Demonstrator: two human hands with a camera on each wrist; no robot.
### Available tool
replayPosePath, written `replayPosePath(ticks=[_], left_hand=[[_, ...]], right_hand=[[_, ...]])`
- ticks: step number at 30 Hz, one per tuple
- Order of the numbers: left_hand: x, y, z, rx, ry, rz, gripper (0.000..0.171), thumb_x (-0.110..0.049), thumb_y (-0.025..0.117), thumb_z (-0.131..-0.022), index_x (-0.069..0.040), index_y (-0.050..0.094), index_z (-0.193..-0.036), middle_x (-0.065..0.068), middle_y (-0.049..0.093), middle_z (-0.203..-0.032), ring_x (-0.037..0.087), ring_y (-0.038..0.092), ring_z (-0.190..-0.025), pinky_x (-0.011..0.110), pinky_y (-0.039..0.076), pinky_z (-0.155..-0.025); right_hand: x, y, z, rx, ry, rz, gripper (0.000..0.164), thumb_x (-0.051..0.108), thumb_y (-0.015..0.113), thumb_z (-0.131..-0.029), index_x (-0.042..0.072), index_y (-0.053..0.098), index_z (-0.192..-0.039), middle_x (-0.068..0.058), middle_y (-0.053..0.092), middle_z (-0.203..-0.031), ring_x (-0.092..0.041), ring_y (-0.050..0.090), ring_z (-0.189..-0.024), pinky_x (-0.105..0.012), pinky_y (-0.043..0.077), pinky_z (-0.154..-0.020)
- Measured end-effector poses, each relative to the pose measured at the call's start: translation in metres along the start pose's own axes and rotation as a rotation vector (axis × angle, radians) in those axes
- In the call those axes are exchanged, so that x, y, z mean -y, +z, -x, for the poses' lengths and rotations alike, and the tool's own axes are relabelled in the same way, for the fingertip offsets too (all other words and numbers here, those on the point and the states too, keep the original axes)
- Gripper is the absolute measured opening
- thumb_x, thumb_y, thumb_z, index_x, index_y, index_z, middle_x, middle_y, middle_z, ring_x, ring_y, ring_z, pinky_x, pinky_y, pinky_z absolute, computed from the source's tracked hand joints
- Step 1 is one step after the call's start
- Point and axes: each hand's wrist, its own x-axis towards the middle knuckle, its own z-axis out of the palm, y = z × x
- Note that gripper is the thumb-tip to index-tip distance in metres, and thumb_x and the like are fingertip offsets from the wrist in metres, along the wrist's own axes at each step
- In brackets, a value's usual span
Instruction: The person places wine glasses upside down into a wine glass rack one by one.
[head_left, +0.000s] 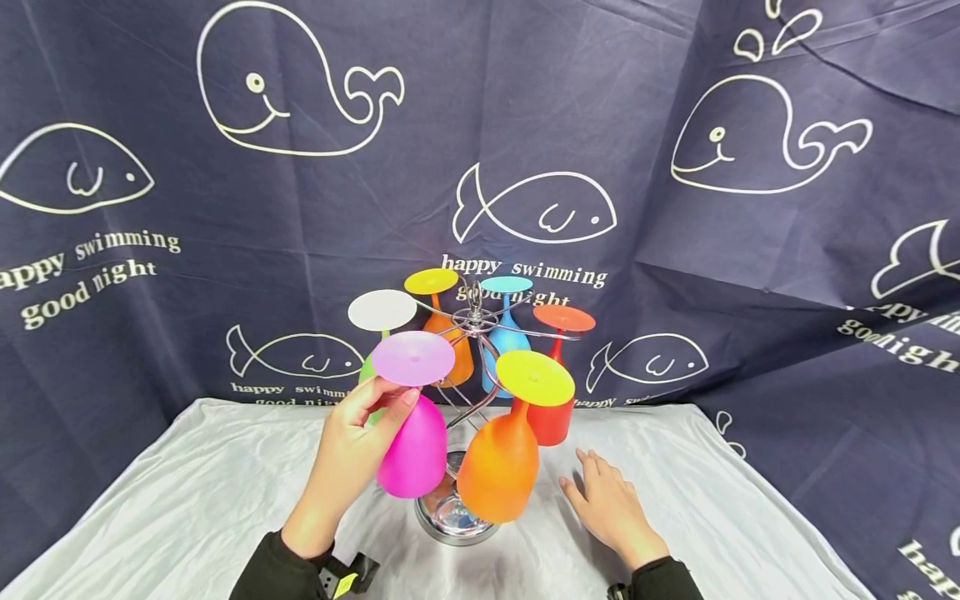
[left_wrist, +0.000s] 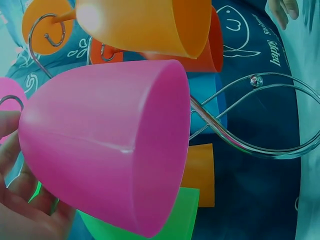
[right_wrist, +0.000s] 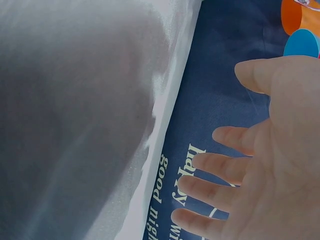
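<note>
A magenta plastic goblet (head_left: 414,454) hangs upside down by its foot at the front left of a chrome wine glass rack (head_left: 474,321). My left hand (head_left: 352,437) pinches it by the stem just under the foot, thumb on the near side. In the left wrist view the goblet's bowl (left_wrist: 100,145) fills the middle, and the fingers (left_wrist: 25,190) lie by its narrow end. Beside it hangs an orange goblet (head_left: 498,467) with a yellow foot. My right hand (head_left: 606,504) is held low over the table at the right, fingers loosely extended, holding nothing.
Farther round the rack hang a red goblet (head_left: 551,421), a blue goblet (head_left: 510,340), another orange goblet (head_left: 452,354) and a green goblet (head_left: 367,371) with a white foot. The round chrome base (head_left: 457,529) stands on a white cloth (head_left: 675,458). A dark printed curtain (head_left: 450,100) hangs behind.
</note>
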Motion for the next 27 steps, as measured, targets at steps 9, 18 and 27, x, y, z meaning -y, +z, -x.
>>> replayPosePath(ticks=[9,18,27], left_hand=[[0.0059,0.0049,0.0045,-0.004,0.069,0.019,0.012,-0.012,0.075,-0.092,-0.014,0.077,-0.105,-0.004,0.073,-0.102,0.003,0.067,-0.099,0.019,0.056,-0.09],[0.0047,0.0063,0.0064,-0.019,0.1,0.017,0.009,-0.01,0.075,-0.092,-0.013,0.077,-0.1,-0.004,0.071,-0.096,0.002,0.065,-0.097,0.02,0.055,-0.09],[0.0062,0.0063,0.0081,-0.037,0.154,0.025,0.011,-0.006,0.073,-0.092,-0.012,0.077,-0.1,-0.001,0.071,-0.095,0.002,0.062,-0.096,0.02,0.053,-0.089]], right_hand=[[-0.0008,0.0007,-0.0004,0.014,-0.004,-0.008,0.061,0.04,0.058,-0.101,-0.001,0.05,-0.146,-0.029,0.05,-0.149,-0.051,0.05,-0.133,-0.07,0.042,-0.101],[-0.001,0.0018,-0.0002,0.021,-0.003,-0.016,0.06,0.039,0.059,-0.101,-0.001,0.05,-0.146,-0.03,0.05,-0.148,-0.051,0.05,-0.133,-0.07,0.042,-0.101],[-0.0007,0.0003,0.0006,0.011,-0.014,-0.012,0.062,0.039,0.058,-0.101,-0.002,0.049,-0.146,-0.03,0.048,-0.149,-0.051,0.048,-0.135,-0.071,0.042,-0.102]])
